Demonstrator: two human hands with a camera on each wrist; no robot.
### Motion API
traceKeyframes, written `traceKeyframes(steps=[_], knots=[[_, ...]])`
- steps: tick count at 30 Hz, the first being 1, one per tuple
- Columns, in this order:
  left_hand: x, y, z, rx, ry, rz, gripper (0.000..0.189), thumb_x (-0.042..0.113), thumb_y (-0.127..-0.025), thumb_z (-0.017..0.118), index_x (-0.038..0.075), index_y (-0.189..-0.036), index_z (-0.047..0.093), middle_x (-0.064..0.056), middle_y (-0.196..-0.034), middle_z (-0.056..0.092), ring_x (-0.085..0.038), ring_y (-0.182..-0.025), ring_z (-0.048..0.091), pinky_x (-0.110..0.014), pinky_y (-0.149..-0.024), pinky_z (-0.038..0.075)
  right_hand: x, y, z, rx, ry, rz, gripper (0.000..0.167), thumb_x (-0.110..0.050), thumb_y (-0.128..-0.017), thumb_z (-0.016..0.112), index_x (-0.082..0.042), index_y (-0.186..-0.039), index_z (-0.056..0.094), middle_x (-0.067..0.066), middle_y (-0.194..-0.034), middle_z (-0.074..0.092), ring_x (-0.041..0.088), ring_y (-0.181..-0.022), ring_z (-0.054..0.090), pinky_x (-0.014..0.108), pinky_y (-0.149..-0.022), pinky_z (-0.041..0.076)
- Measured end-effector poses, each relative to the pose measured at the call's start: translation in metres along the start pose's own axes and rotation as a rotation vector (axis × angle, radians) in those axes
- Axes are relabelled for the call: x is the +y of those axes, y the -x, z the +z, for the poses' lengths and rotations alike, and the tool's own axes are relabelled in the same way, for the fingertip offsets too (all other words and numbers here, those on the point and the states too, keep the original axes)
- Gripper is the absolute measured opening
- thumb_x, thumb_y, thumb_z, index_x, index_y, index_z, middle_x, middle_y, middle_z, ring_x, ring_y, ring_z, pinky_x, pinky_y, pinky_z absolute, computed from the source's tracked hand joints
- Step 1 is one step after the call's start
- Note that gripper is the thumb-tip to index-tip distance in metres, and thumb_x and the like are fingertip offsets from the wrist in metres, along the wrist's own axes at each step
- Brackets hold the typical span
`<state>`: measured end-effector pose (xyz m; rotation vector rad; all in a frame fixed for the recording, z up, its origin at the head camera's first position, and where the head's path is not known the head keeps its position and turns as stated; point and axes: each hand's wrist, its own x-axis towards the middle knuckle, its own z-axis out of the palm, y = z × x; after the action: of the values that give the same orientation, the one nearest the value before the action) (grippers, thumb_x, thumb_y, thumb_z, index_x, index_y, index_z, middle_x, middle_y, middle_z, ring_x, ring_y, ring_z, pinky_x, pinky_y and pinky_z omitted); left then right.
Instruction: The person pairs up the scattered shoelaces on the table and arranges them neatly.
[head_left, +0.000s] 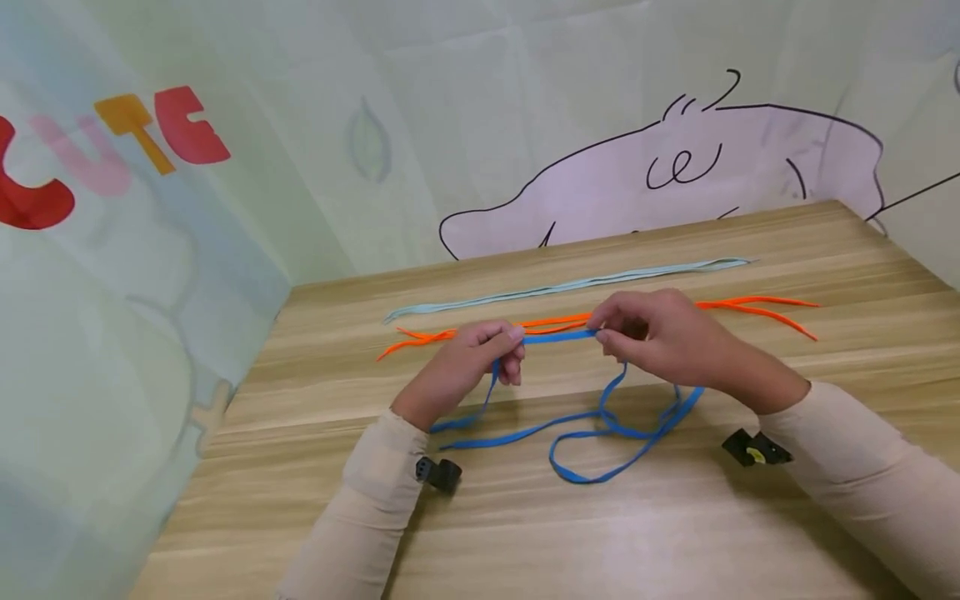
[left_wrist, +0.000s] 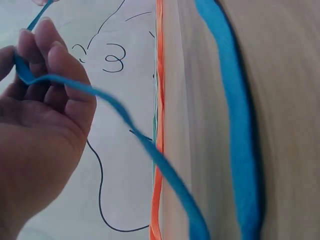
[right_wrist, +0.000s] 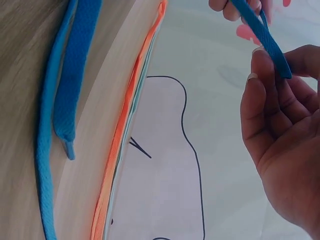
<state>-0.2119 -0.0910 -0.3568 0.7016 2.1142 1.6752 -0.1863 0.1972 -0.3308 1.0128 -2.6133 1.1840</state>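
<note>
A flat blue shoelace [head_left: 558, 337] is stretched nearly straight between my two hands, above the table. My left hand [head_left: 483, 354] pinches it between thumb and fingers, and the lace runs across the palm side and hangs down in the left wrist view. With thumb and forefinger my right hand [head_left: 660, 333] pinches the other end of the stretch. The rest of the blue lace lies in loose loops below the hands, and a narrow tip of the blue lace [right_wrist: 70, 147] shows in the right wrist view.
Just behind the hands an orange shoelace [head_left: 757, 302] lies folded lengthwise across the wooden table [head_left: 525, 533]. Farther back is a pale teal shoelace [head_left: 555, 289], also folded lengthwise. A printed cloth [head_left: 322, 150] hangs behind and to the left of the table.
</note>
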Motion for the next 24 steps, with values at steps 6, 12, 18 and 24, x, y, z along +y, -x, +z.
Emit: traceKeyframes(steps=[6,12,18,24], knots=[[-0.001,-0.002,-0.003,0.063,0.038,0.015,0.046,0.039,-0.106,0.05,0.0,-0.084,0.055,-0.017,-0.08,0.057,-0.03,-0.075,0.06,-0.034,-0.074,0.053,0.002,-0.001,-0.004,-0.007,0.069,0.031,0.01,-0.011,-0.096,0.067,-0.012,-0.106,0.069,-0.01,-0.077,0.064,0.012,-0.061,0.053,0.028,-0.055,0.046],[-0.003,-0.002,-0.001,0.073,0.049,0.027,0.049,0.043,-0.105,0.05,0.0,-0.082,0.054,-0.015,-0.08,0.055,-0.03,-0.075,0.059,-0.034,-0.073,0.053,0.004,-0.001,-0.009,-0.023,0.084,0.04,0.01,-0.011,-0.095,0.068,-0.011,-0.105,0.07,-0.009,-0.077,0.065,0.011,-0.062,0.054,0.028,-0.057,0.047],[-0.008,-0.004,0.0,0.123,0.088,0.021,0.044,0.039,-0.105,0.053,0.001,-0.083,0.055,-0.014,-0.079,0.055,-0.028,-0.074,0.059,-0.033,-0.071,0.052,0.007,-0.001,-0.009,-0.016,0.082,0.054,0.011,-0.011,-0.096,0.068,-0.013,-0.106,0.069,-0.006,-0.078,0.065,0.012,-0.064,0.055,0.028,-0.058,0.048],[-0.006,-0.003,-0.009,0.193,0.136,-0.014,0.039,0.034,-0.106,0.052,0.0,-0.09,0.056,-0.01,-0.08,0.056,-0.023,-0.074,0.059,-0.036,-0.073,0.051,0.01,-0.001,-0.016,0.023,0.096,0.072,0.009,-0.012,-0.097,0.066,-0.013,-0.105,0.07,-0.007,-0.079,0.065,0.012,-0.065,0.057,0.028,-0.059,0.049]])
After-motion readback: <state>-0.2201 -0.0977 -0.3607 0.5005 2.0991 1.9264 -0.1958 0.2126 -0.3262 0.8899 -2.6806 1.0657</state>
